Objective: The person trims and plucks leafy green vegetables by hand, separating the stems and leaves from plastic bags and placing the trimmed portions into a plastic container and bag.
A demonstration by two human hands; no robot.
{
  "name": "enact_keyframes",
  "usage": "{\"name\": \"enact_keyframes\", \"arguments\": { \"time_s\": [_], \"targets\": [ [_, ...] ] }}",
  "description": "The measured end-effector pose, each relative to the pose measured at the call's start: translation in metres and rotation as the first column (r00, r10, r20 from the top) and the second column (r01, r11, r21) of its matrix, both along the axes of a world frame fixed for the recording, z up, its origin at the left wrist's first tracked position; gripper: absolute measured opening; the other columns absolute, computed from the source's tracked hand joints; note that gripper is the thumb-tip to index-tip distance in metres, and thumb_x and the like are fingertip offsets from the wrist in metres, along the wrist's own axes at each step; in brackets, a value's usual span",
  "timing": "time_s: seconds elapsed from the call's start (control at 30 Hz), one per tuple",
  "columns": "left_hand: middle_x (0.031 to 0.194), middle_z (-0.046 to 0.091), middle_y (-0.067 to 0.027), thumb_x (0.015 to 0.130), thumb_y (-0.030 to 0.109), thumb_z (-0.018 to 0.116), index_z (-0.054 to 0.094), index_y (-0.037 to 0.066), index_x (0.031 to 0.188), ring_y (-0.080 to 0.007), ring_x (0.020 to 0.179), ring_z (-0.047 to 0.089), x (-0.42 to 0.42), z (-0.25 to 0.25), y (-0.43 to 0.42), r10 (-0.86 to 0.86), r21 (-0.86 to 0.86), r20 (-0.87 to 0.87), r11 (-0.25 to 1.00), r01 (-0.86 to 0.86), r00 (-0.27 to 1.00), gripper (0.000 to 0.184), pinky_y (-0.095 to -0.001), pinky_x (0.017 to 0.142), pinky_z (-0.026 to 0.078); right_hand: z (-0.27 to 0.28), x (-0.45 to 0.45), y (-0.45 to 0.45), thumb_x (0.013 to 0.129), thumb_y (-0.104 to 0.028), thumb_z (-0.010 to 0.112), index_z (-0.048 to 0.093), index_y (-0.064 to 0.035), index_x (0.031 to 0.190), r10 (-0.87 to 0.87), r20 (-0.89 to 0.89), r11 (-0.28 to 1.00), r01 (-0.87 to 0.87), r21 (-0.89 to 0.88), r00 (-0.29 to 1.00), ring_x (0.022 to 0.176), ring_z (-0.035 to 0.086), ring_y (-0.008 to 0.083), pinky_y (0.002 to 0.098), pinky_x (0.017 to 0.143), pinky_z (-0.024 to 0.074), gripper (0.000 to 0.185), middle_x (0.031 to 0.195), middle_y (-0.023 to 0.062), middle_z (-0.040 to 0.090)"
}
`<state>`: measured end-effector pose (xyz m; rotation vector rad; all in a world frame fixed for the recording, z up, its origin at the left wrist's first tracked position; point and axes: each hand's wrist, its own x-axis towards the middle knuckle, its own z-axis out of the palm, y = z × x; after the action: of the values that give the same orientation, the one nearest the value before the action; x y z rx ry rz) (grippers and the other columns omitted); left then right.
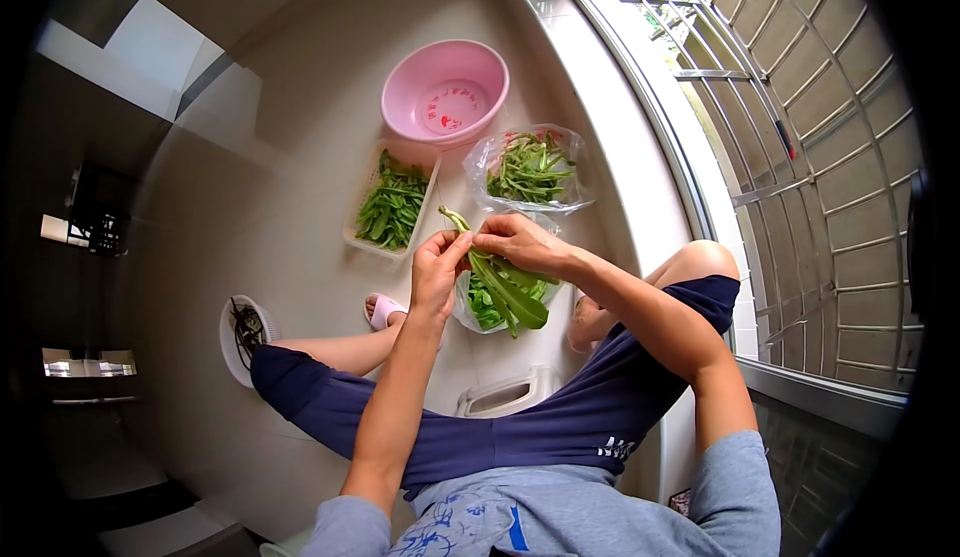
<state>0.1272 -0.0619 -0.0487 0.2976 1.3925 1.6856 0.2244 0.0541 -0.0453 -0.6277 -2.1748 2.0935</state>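
Observation:
A leafy green vegetable (518, 299) with a pale stem hangs between my hands, its leaves pointing down toward me. My left hand (436, 269) is closed on its stem, thumb against fingers. On the other side my right hand (528, 245) pinches the same vegetable close to the left fingertips. Below them a clear plastic bag (466, 309) holds loose green leaves (484, 307), partly covered by the vegetable. Beyond my hands, a plastic basket (352, 233) contains more greens (391, 207). To its right, another clear bag (575, 197) holds green stems (530, 169).
A pink basin (400, 92) stands on the tiled floor (290, 172) behind the basket. At left is a white bin (232, 349) with dark strands in it. A white plastic stool (540, 383) shows between my legs. Window bars (800, 167) rise at right, past a ledge.

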Motion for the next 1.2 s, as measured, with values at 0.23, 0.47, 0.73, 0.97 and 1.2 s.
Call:
{"name": "enact_keyframes", "arguments": {
  "time_s": [0.23,0.47,0.73,0.97,1.2],
  "targets": [
    [0.074,0.055,-0.0033,0.076,0.009,0.053,0.051,0.004,0.080,-0.0100,0.064,0.053,-0.007,0.000,-0.006,-0.096,-0.018,0.068,0.995,0.097,0.993,0.006,-0.0217,0.060,0.044,0.005,0.000,0.009,0.075,-0.021,0.054,0.055,0.0009,0.071,0.158,0.009,0.987,-0.158,-0.040,0.987,0.052,0.040,0.0065,0.0219,0.045,0.0323,0.023,0.055,-0.0008,0.046],
    [0.075,0.056,-0.0062,0.078,0.008,0.049,0.050,0.002,0.083,-0.0145,0.063,0.054,-0.012,-0.003,-0.003,-0.115,0.091,0.115,0.990,0.105,0.987,0.008,-0.0245,0.063,0.046,-0.012,-0.006,0.001,0.079,-0.017,0.048,0.054,-0.0026,0.073,0.028,-0.043,0.886,-0.045,-0.462,0.999,0.054,0.044,0.0054,0.0189,0.048,0.0343,0.016,0.063,-0.0002,0.051],
    [0.074,0.056,-0.0039,0.078,0.009,0.051,0.051,0.003,0.082,-0.0107,0.063,0.053,-0.006,-0.001,-0.001,-0.023,0.107,0.110,0.994,0.011,0.994,0.007,-0.0228,0.060,0.043,-0.011,-0.006,0.013,0.081,-0.015,0.046,0.050,-0.0035,0.073,-0.132,-0.021,0.821,0.097,-0.562,0.991,0.053,0.045,0.0061,0.0186,0.050,0.0373,0.015,0.063,0.0011,0.051],
    [0.069,0.055,-0.0026,0.074,0.010,0.057,0.052,0.004,0.077,-0.0087,0.058,0.050,-0.008,-0.002,-0.003,0.061,0.033,0.133,0.997,-0.066,0.989,0.009,-0.0205,0.055,0.040,0.007,0.000,0.010,0.070,-0.027,0.060,0.051,-0.0044,0.070,0.032,0.111,0.970,-0.004,-0.243,0.993,0.046,0.038,0.0060,0.0196,0.041,0.0310,0.024,0.060,-0.0001,0.047],
    [0.071,0.055,-0.0009,0.075,0.010,0.055,0.053,0.007,0.078,-0.0069,0.059,0.050,-0.011,-0.006,-0.006,-0.013,0.004,0.073,1.000,0.013,0.997,0.004,-0.0185,0.054,0.041,0.014,-0.003,0.006,0.068,-0.024,0.061,0.058,-0.0049,0.070,0.113,0.158,0.989,-0.095,-0.117,0.981,0.046,0.037,0.0051,0.0195,0.041,0.0292,0.020,0.055,-0.0021,0.046]
  ]
}}
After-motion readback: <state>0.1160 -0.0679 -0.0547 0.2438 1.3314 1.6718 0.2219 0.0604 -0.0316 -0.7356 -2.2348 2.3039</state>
